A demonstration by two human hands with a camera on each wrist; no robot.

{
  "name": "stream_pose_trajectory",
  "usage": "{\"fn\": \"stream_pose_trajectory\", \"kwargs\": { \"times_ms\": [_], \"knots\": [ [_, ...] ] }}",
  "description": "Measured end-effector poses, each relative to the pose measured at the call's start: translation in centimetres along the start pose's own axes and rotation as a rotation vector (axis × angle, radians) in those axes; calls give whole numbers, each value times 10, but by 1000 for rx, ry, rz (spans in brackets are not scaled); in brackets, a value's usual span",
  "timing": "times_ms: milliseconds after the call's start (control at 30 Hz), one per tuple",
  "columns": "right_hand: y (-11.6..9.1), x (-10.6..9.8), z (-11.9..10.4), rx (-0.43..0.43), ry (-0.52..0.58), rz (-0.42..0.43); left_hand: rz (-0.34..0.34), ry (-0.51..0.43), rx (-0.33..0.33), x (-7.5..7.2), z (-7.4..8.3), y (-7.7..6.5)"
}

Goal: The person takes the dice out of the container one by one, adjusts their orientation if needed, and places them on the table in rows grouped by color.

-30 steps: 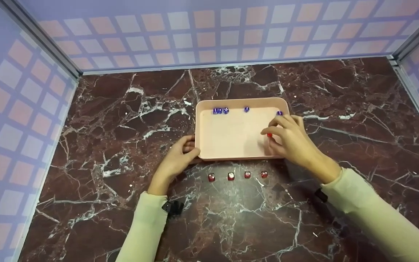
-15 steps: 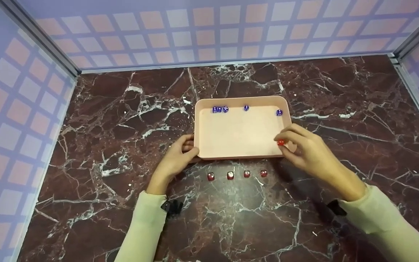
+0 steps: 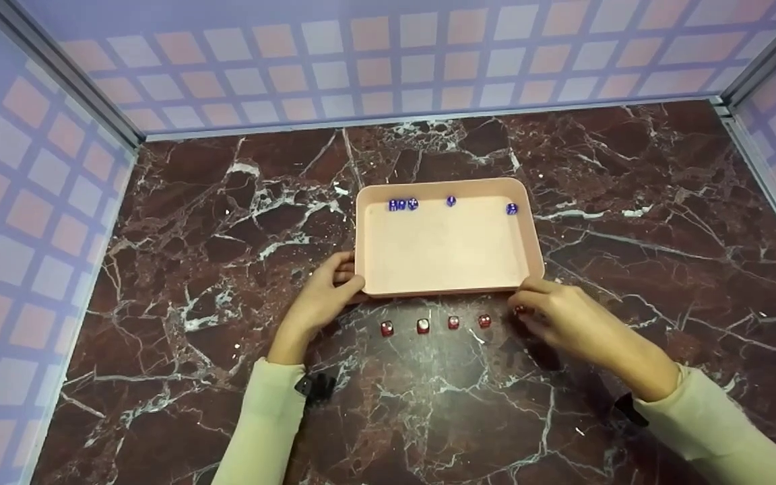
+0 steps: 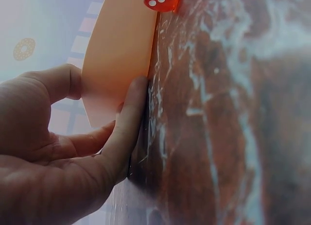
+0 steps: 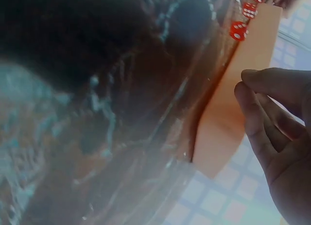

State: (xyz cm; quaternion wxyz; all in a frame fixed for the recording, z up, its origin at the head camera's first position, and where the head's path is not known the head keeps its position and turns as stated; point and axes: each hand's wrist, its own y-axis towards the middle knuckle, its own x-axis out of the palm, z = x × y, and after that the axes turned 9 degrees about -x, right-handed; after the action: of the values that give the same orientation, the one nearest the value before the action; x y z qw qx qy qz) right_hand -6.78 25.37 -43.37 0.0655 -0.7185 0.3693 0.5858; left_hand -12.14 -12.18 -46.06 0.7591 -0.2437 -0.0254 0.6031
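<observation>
A pale peach tray (image 3: 448, 249) lies on the tabletop. My left hand (image 3: 324, 293) grips its front left corner, thumb at the rim and fingers along the outer wall. Just beyond the front right corner, my right hand (image 3: 566, 316) pinches a red die (image 3: 520, 310), mostly covered by the fingers. In the right wrist view the thumb and index fingertip (image 5: 239, 89) come together and the die is hidden. Several red dice (image 3: 423, 326) stand in a row in front of the tray. Several blue dice (image 3: 451, 201) line its far side, three of them close together at the left.
The table (image 3: 240, 417) has a dark red marble pattern with white veins. Checked panels (image 3: 334, 71) stand at the back and both sides, meeting in metal corner posts. A dark wrist device (image 3: 320, 385) sits at the left sleeve.
My right hand has moved with the red die from over the tray's right part to outside its front right corner, lower and nearer the row. My left hand has kept its hold.
</observation>
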Motion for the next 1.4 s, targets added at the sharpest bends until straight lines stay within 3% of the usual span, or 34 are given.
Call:
{"fn": "stream_pose_trajectory", "kwargs": {
  "times_ms": [300, 733, 1167, 1400],
  "knots": [
    [1, 14, 0, -22, 15, -38, 8, 3, 4, 0, -4, 2],
    [3, 15, -1, -6, -19, -99, 0, -32, -14, -1, -4, 1],
    [14, 0, -1, 43, -108, 24, -6, -21, 9, -1, -2, 0],
    [33, -5, 24, 123, -89, 166, 16, 7, 14, 1, -2, 1]
  ]
}}
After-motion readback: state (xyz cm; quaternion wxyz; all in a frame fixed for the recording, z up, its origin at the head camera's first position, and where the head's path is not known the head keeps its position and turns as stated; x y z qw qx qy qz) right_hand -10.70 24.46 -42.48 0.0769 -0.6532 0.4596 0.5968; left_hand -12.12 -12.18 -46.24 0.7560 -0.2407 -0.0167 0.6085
